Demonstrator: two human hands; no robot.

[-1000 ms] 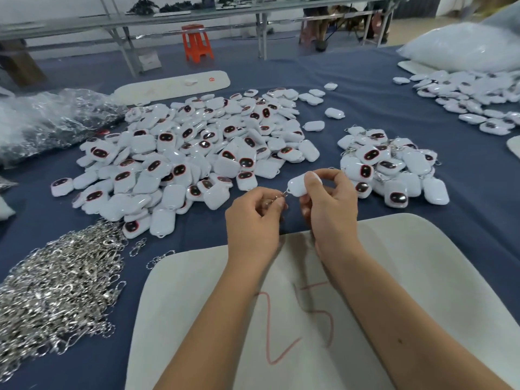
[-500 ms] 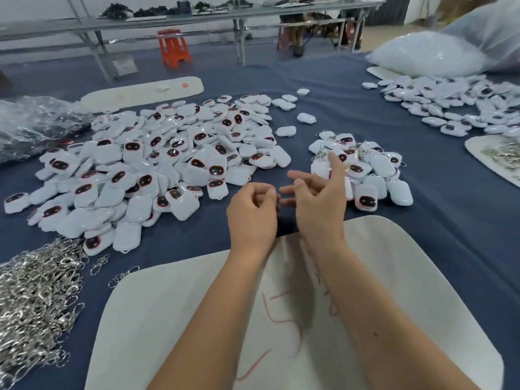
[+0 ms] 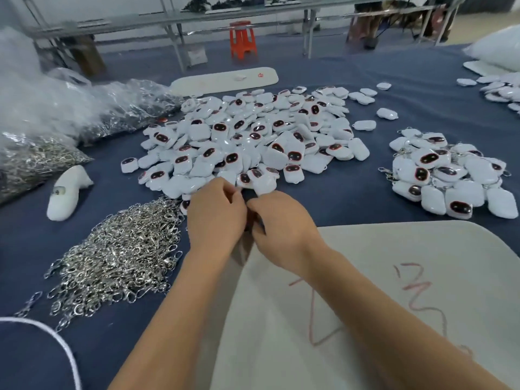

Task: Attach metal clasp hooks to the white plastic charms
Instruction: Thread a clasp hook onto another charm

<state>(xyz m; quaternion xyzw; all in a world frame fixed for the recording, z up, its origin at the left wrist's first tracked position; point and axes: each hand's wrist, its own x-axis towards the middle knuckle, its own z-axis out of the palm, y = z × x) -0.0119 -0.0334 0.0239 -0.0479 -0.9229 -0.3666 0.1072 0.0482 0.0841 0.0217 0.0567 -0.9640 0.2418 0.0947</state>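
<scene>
At nine o'clock on the worktop (image 3: 351,201) lies the heap of clasp hooks (image 3: 118,257). The left hand (image 3: 215,218) is curled at the big charm pile's (image 3: 247,139) near edge; whether it holds anything I cannot tell. The right hand (image 3: 281,229) pinches a white charm (image 3: 265,184) just beyond. Best steady that charm with its loop toward the left fingers. Half a second ago both hands hovered empty, nearer the finished pile (image 3: 450,175) at two o'clock.

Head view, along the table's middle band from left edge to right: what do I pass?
Bagged clasps → white shoe-shaped piece → loose clasp hook pile → left hand → right hand → smaller pile of charms with hooks.
</scene>
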